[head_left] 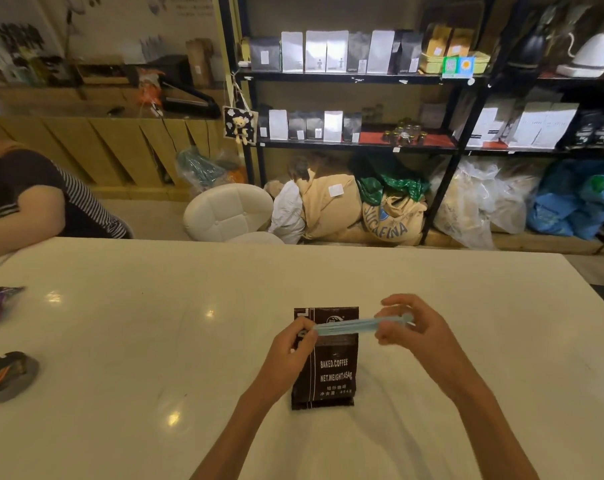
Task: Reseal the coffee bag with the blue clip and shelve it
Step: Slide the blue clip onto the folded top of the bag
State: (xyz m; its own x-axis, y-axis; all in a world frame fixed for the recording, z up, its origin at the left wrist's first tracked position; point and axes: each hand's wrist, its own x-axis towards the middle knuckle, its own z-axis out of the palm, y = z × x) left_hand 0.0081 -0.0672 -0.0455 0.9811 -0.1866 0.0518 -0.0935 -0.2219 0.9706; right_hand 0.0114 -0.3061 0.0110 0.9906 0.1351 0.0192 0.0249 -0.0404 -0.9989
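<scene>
The dark coffee bag (pixel 328 368) stands upright on the white desk (pixel 155 341), near its front edge and between the person's two forearms, its printed face toward the camera. Across the bag's upper part, just below the top edge, lies the long blue clip (pixel 357 325), running nearly level from left to right and jutting past the bag's right side. The left hand (pixel 288 351) pinches the clip's left end against the bag's left edge, fingers (pixel 305 332) pressed together there. The right hand (pixel 409 329) holds the right end, thumb below and fingers curled over it; whether the clip is already snapped shut cannot be told, since the blur hides its catch.

The step in hand looks like the sealing itself: the clip is being set over the bag's top. The next move probably calls for squeezing the clip closed along its whole length, checking that it grips the bag's full width, and then lifting the bag.

Beyond the desk, well apart, stands a black shelf rack (pixel 356 77) holding rows of similar bags, the likely place for shelving. Another person's arm (pixel 33 209) rests at the desk's far left.
</scene>
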